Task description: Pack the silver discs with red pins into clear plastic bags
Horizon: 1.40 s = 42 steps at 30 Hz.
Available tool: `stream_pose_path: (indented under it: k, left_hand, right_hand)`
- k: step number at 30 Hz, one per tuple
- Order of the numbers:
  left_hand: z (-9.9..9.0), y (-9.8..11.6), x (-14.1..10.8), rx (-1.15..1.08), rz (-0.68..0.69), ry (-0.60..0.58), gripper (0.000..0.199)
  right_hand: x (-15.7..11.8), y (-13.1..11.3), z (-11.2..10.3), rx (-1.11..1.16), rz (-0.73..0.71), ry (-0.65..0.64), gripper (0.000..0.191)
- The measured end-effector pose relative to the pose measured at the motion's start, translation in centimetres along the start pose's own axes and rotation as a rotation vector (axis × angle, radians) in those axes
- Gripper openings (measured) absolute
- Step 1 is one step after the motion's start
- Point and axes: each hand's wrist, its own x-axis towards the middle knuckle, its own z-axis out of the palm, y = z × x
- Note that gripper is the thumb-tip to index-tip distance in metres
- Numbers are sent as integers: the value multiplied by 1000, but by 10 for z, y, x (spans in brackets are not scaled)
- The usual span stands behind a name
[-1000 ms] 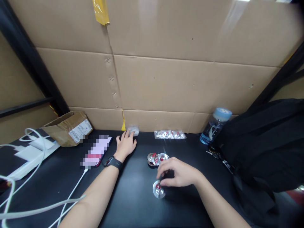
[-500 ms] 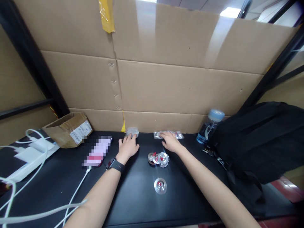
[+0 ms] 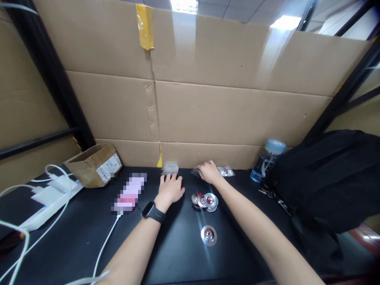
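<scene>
My left hand (image 3: pixel 170 190) lies with its fingers spread just in front of a small clear plastic packet (image 3: pixel 171 168) at the foot of the cardboard. My right hand (image 3: pixel 208 172) is at the left part of some clear packets, its fingers bent down and closed on a plastic bag edge (image 3: pixel 195 172). Just right of that hand shows a packet with shiny and red bits (image 3: pixel 226 171). Nearer to me lies a cluster of round silver discs with red marks (image 3: pixel 204 201). A single silver disc (image 3: pixel 208 235) sits below the cluster.
A phone (image 3: pixel 130 192) on a white cable, a power strip (image 3: pixel 52 206) and an open cardboard box (image 3: pixel 93 166) are on the left. At the right stand a blue-capped bottle (image 3: pixel 267 160) and a black backpack (image 3: pixel 332 178), with keys (image 3: pixel 267 193) beside them. Cardboard (image 3: pixel 208 114) walls the back.
The view has shifted, so things sit further right and slightly lower. My right hand has drawn its fingers together on the bag. My left hand has drawn back slightly from the packet.
</scene>
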Motion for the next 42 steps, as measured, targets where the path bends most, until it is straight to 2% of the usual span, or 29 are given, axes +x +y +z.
stream_pose_path:
  k: [1, 3, 5, 7, 10, 15, 19, 24, 26, 31, 36, 42]
  left_hand:
    - [-2, 2, 0, -19, 25, 61, 31]
    - [-6, 5, 2, -112, 52, 187, 29]
    - [-8, 9, 5, -275, 61, 287, 30]
    - [-6, 14, 8, -476, 92, 331, 33]
    - [2, 20, 10, -748, 177, 266, 40]
    - [13, 26, 6, -911, 286, 10, 57]
    - [17, 30, 5, -967, 308, -48, 56]
    - [20, 34, 5, -981, 311, -74, 29]
    - [20, 36, 5, -950, 311, -74, 25]
    - [16, 35, 4, -918, 334, -104, 24]
    - [14, 34, 4, -890, 383, -117, 24]
    - [10, 33, 6, -867, 373, -155, 30]
  right_hand:
    - [-3, -2, -3, 9, 18, 24, 29]
    - [-14, -4, -11, 79, 31, 97, 33]
    - [-29, -4, -20, 310, -30, 232, 32]
    - [-46, -2, -28, 556, -146, 324, 28]
    - [-69, 0, -31, 788, -162, 342, 26]
    - [-87, 1, -15, 1245, 22, 336, 35]
    - [-91, 1, -3, 1235, 63, 341, 32]
    - [-94, -2, 0, 1175, 74, 332, 28]
    - [-94, -3, -2, 1185, 68, 330, 27]
    - [-96, -4, -7, 1200, 75, 346, 27]
    - [-98, -9, -11, 1197, 85, 308, 29]
    - [-97, -10, -10, 1225, 89, 318, 32]
